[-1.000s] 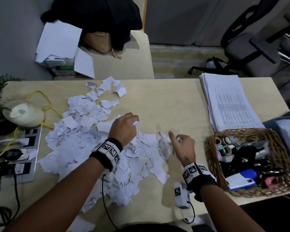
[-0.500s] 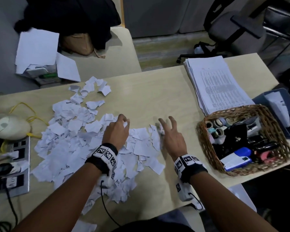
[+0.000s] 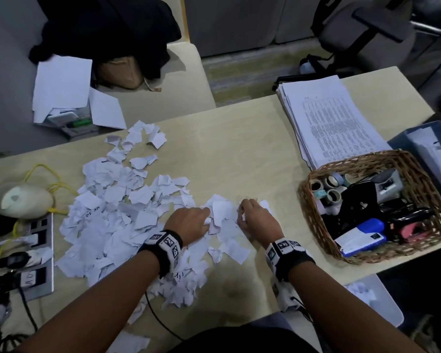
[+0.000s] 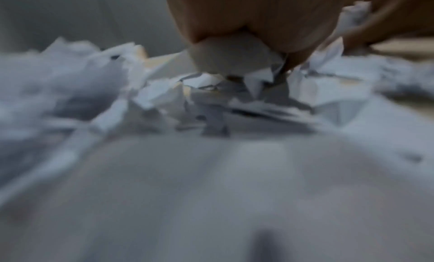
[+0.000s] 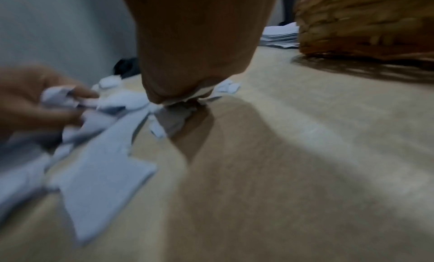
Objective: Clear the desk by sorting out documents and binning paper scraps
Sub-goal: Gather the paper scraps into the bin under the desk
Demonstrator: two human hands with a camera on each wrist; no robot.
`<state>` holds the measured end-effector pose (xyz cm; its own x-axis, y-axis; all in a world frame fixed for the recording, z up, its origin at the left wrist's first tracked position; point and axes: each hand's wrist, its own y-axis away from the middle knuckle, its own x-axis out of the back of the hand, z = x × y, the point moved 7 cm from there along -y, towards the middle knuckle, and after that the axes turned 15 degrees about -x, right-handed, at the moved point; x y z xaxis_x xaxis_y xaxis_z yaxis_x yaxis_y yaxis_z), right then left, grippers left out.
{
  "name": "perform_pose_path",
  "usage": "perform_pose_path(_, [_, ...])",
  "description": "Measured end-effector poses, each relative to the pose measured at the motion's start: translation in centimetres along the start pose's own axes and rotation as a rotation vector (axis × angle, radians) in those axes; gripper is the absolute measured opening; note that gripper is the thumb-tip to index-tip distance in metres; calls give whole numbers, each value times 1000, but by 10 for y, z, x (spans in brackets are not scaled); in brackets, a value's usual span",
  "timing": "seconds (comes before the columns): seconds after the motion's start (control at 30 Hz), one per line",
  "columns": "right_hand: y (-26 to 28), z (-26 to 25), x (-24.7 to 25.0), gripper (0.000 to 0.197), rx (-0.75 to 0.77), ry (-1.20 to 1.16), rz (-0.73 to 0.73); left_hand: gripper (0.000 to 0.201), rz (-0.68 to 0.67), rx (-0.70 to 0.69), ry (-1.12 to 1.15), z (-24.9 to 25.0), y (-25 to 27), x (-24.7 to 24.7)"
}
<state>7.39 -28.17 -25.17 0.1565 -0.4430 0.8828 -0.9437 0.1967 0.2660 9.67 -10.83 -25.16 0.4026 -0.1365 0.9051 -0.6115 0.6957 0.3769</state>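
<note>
From above, my left hand (image 3: 189, 222) and right hand (image 3: 255, 220), spread flat a moment ago, now curl around paper scraps (image 3: 117, 220) on the surface (image 3: 239, 149). Both wrist views show scraps bunched in my fingers, ready for binning.

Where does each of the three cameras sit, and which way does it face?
Head: above the desk, facing down; both forearms show.
Left wrist: low over the paper scraps; left hand grips some.
Right wrist: facing the wicker basket; right hand gathers scraps, left hand visible.
Shared: scraps and hands.
</note>
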Motion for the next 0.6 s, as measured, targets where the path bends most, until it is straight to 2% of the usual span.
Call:
perform_pose_path(0.07, [-1,13,16,10,-167,-250,-33,18,126,59,173,-9,6,11])
perform_pose_path(0.13, [3,24,38,11,-265,-478,24,10,318,99,371,-16,14,26])
perform_pose_path(0.23, [15,34,67,17,-378,-776,131,17,566,159,620,-17,23,51])
perform_pose_path(0.3, [27,40,79,23,-437,-979,146,22,667,161,763,-5,18,70])
perform_pose_path(0.4, [48,50,96,25,-449,-1247,99,20,698,46,990,34,-3,96])
perform_pose_path(0.5, [78,70,116,11,-443,-1434,91,27,646,-108,1170,93,-29,119])
perform_pose_path(0.6, [118,111,140,16,-510,-1628,161,29,580,-308,1239,171,-53,139])
